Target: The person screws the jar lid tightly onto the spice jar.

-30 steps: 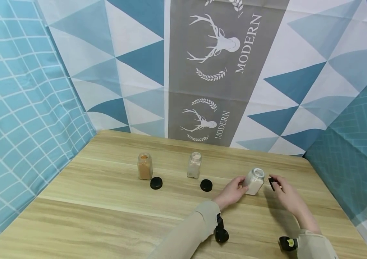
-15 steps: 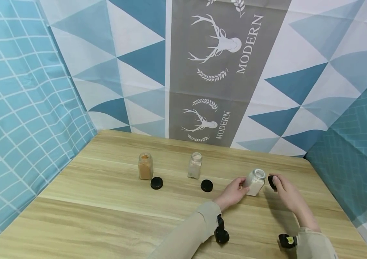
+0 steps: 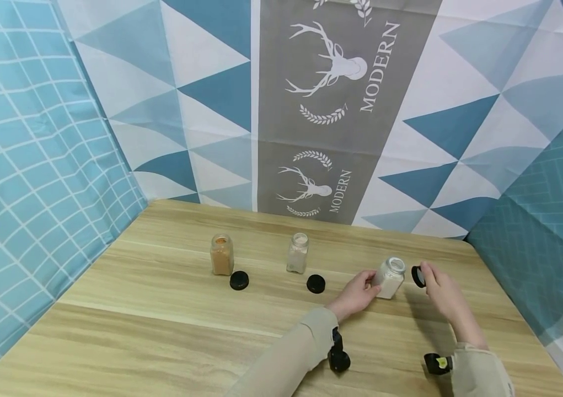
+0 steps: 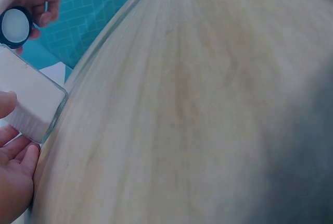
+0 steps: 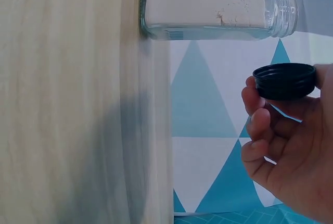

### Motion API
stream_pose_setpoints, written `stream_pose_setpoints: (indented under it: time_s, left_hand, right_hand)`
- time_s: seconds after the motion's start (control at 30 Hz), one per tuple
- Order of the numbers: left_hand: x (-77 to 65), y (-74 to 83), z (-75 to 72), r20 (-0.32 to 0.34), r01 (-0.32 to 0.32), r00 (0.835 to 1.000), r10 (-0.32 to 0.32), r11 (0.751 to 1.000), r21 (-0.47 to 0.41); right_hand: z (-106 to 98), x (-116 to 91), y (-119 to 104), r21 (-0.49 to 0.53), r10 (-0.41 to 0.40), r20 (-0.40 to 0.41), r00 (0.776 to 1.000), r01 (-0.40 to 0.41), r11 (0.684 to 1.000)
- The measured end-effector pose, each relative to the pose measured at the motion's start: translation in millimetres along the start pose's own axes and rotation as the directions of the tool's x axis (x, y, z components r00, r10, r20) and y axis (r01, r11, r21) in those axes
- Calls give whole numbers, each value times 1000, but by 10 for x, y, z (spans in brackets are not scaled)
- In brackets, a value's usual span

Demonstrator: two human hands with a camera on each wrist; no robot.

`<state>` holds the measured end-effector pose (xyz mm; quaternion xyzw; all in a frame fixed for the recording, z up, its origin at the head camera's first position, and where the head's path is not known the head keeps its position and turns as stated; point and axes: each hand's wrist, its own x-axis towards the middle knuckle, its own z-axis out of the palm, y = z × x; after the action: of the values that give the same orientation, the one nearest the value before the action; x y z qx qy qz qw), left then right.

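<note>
My left hand grips a square glass jar of white powder by its left side; the jar stands uncapped at the right of the table. In the left wrist view the thumb lies across the jar with fingers on the other side. My right hand pinches a black screw lid just right of the jar's mouth. The right wrist view shows that lid held between thumb and fingers, apart from the jar's threaded neck. Its pale inner face shows in the left wrist view.
An open jar of orange-brown powder stands at the left, a black lid in front of it. Mid-table is an open jar of pale powder with another black lid nearby. A patterned cloth hangs behind the wooden table.
My right hand has turned the lid so its inner side faces the jar more, and shifted slightly upward. My left hand and its jar stay put.
</note>
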<state>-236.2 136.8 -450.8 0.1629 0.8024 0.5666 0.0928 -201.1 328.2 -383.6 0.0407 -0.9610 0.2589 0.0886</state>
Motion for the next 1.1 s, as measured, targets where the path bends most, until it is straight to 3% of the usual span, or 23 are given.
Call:
stream_pose_setpoints:
  time_s: [0.13,0.4,0.67,1.1]
  left_hand:
    - [-5,-5,-1,2,3,1000,-3,1000,-1]
    - [-11,-8,-4,9,11,1000,-11,1000,-9]
    - [30,-39,10,0,4,1000,-4,1000,-24]
    - [45,-53,16,0,1,1000,-1,999,-54]
  right_hand:
    - [7,9,4,42,17,-30,999,-15,999]
    - [33,16,-34,127,37,-194,980,-12,992]
    - [12,16,-82,174,70,-242,968,-28,984]
    - [33,11,-61,203,-79,-269,960,137,970]
